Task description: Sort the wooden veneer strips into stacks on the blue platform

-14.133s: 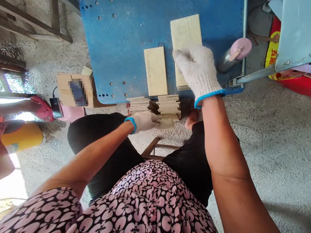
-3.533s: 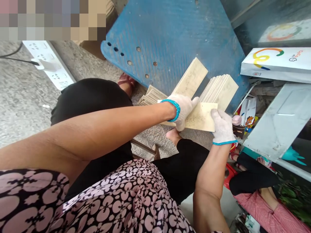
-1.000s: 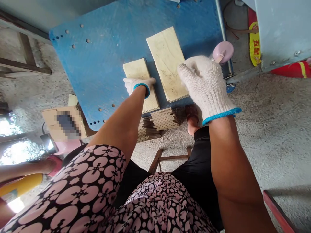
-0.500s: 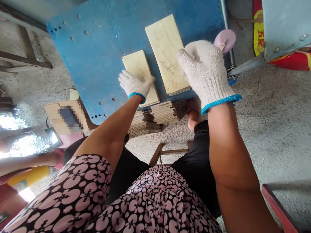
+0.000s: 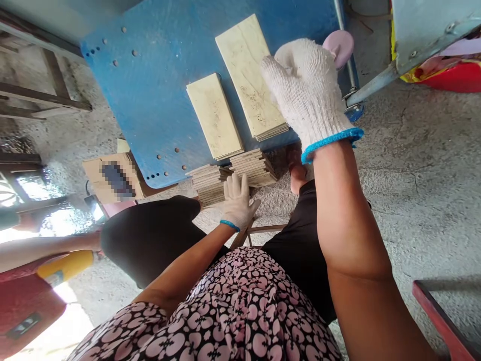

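Note:
My left hand (image 5: 238, 203), in a white knit glove with a blue cuff, is open with its fingers stretched out. It is over my lap, by two piles of thin pale pieces (image 5: 252, 168) below the table's near edge. My right hand (image 5: 300, 82), in a matching glove, is closed in a fist beside a larger stack of cream rectangular sheets (image 5: 246, 70). What it holds, if anything, is hidden. Just beyond the fist shows a pink disc (image 5: 340, 48); whether the two are joined I cannot tell. A smaller cream stack (image 5: 215, 115) lies left of the larger one.
A blue tabletop (image 5: 165, 90) with small holes carries the cream stacks. A cardboard box (image 5: 93, 175) is at its left corner. Metal tubing (image 5: 376, 85) runs along the right side. Wooden frames (image 5: 56, 72) stand at left, and another person's arm (image 5: 48, 245) reaches in there.
My left hand has come off the smaller stack and moved down towards my lap, its fingers still spread. The right fist stays beside the larger stack while the view shifts slightly.

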Demonstrator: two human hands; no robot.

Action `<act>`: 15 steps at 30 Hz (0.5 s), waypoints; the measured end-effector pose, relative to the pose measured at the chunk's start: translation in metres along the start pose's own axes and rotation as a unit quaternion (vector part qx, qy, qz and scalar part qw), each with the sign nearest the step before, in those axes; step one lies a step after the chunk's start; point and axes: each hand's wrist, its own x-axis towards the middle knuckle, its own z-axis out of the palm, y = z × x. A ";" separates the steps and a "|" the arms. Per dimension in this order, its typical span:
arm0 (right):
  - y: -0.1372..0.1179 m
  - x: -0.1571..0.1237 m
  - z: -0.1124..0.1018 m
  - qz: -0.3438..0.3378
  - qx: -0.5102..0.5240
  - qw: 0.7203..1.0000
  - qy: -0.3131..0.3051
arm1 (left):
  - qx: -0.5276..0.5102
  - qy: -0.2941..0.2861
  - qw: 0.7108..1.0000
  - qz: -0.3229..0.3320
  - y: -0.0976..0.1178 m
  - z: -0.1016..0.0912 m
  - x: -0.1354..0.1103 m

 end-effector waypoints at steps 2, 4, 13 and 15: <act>-0.001 -0.001 -0.001 0.023 -0.023 0.999 0.019 | 0.014 -0.023 1.000 0.014 0.000 0.011 -0.008; -0.001 -0.002 -0.001 0.024 -0.038 0.999 0.022 | 0.025 -0.033 0.999 0.022 0.000 0.016 -0.006; -0.003 -0.002 -0.004 0.021 -0.031 0.999 0.012 | 0.041 -0.026 0.998 0.034 -0.005 0.026 0.010; -0.006 -0.003 -0.004 0.022 -0.040 0.999 0.003 | 0.047 -0.021 0.998 0.030 -0.005 0.024 0.009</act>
